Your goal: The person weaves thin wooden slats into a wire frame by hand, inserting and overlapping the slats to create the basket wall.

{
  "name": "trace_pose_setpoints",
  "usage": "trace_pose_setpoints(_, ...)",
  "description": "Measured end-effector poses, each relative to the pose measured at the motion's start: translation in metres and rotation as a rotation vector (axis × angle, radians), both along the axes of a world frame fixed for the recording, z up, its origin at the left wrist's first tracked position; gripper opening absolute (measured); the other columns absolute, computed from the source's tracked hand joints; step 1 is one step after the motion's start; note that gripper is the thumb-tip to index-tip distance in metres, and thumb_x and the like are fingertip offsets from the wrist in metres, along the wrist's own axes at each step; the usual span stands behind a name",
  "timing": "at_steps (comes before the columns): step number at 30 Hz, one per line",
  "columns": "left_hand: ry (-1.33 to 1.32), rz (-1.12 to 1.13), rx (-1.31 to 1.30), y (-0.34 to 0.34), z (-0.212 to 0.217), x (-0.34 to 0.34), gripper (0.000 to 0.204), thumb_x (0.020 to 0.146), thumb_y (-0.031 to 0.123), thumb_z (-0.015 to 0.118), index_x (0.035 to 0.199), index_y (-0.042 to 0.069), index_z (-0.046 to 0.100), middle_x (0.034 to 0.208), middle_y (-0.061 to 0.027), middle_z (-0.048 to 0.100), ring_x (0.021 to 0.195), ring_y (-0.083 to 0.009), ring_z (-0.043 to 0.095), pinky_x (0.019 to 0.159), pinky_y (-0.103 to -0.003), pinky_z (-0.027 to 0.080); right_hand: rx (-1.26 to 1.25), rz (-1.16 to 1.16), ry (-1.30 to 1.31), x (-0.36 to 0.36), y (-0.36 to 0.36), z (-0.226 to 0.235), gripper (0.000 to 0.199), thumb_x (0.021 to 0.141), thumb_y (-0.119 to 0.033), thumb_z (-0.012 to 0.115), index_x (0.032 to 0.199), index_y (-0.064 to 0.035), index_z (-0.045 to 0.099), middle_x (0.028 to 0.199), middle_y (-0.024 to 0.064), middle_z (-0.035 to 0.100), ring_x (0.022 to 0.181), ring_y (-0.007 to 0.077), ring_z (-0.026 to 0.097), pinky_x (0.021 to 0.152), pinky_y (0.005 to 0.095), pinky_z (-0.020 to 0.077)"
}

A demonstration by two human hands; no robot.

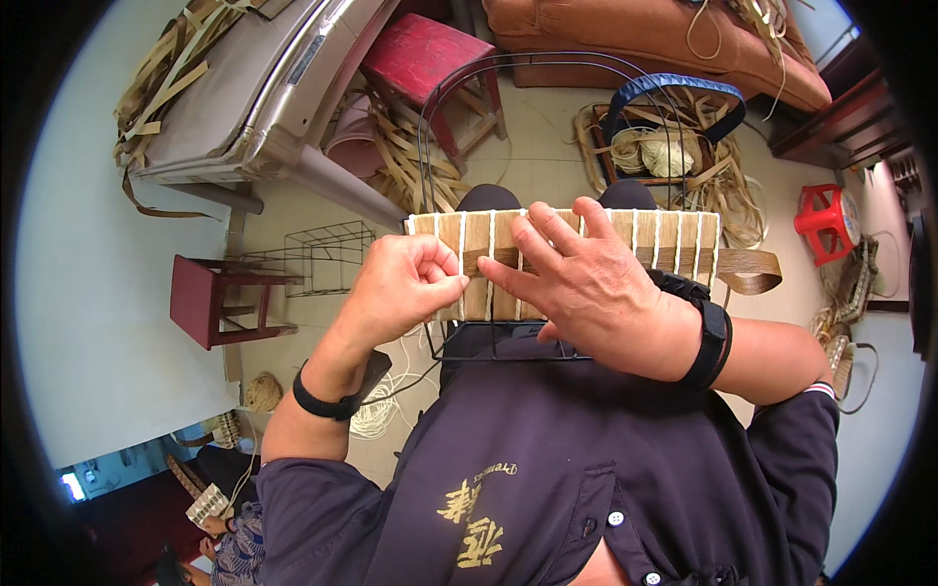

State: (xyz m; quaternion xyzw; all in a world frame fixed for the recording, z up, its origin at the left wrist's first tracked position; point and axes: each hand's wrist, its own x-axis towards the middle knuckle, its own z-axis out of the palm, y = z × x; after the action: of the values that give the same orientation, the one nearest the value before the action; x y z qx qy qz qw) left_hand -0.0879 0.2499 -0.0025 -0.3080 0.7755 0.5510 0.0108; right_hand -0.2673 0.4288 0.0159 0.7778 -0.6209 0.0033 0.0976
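Note:
A black wire basket frame [508,344] rests on my lap, its side covered with upright tan strips [674,239] bound by white cord. My left hand [405,278] is closed, pinching the white cord at the woven panel's left part. My right hand [586,283] lies flat over the middle of the panel, fingers spread and pressing on the strips. A loose brown strip end [747,269] sticks out to the right of the panel. The frame's tall wire handles [459,83] arch away from me.
A red stool [425,54] and piles of tan strips [410,156] lie ahead. An empty wire frame [327,256] and a dark red stool [210,298] stand left. A basket with a blue handle [669,117] and a small red stool [826,220] are right. Another person sits at lower left [230,537].

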Motion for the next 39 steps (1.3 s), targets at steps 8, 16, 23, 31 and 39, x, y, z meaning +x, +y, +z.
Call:
trace_pose_setpoints(8,0.131,0.022,0.083,0.004,-0.010,0.007,0.008,0.092,0.004,0.072,0.088,0.000,0.066,0.067,0.0061,0.060,0.056,0.0001,0.053,0.050,-0.018,0.041,0.206,-0.025,-0.159,0.007,-0.008,0.010,0.095,0.065,-0.046,0.089,0.148,-0.0172,0.052,0.129,0.0137,0.051,0.129,0.0307,0.046,0.097,0.0467,0.0413)
trace_pose_setpoints(16,0.232,0.019,-0.375,0.012,-0.001,0.010,0.012,0.086,0.001,0.075,0.097,0.002,0.071,0.067,0.0025,0.055,0.056,-0.0028,0.049,0.052,-0.024,0.041,0.170,-0.007,-0.166,0.012,-0.012,-0.001,0.101,0.065,-0.044,0.090,0.151,-0.0102,0.048,0.128,0.0124,0.049,0.124,0.0295,0.047,0.093,0.0449,0.0415)
trace_pose_setpoints(23,0.189,-0.066,-0.591,0.006,-0.005,0.005,0.015,0.081,0.005,0.079,0.093,0.002,0.072,0.074,-0.0026,0.057,0.060,-0.0090,0.053,0.056,-0.028,0.044,0.137,0.002,-0.181,0.013,-0.011,0.000,0.093,0.070,-0.042,0.086,0.145,-0.0005,0.050,0.118,0.0105,0.053,0.114,0.0262,0.051,0.083,0.0401,0.0428)
trace_pose_setpoints(31,0.163,-0.011,-0.484,-0.008,-0.005,0.000,0.009,0.083,0.005,0.078,0.085,0.000,0.070,0.071,-0.0033,0.059,0.059,-0.0097,0.051,0.055,-0.028,0.043,0.098,0.027,-0.173,0.011,-0.011,-0.003,0.090,0.075,-0.038,0.082,0.155,-0.0169,0.047,0.125,0.0120,0.051,0.116,0.0294,0.049,0.083,0.0431,0.0429)
trace_pose_setpoints(39,0.254,0.197,-0.236,-0.008,-0.008,0.011,0.011,0.086,0.006,0.076,0.084,-0.001,0.069,0.070,-0.0033,0.063,0.059,-0.0070,0.055,0.055,-0.027,0.044,0.093,0.013,-0.129,0.014,-0.013,-0.002,0.087,0.075,-0.037,0.082,0.154,-0.0194,0.049,0.124,0.0100,0.053,0.116,0.0278,0.049,0.084,0.0438,0.0434)
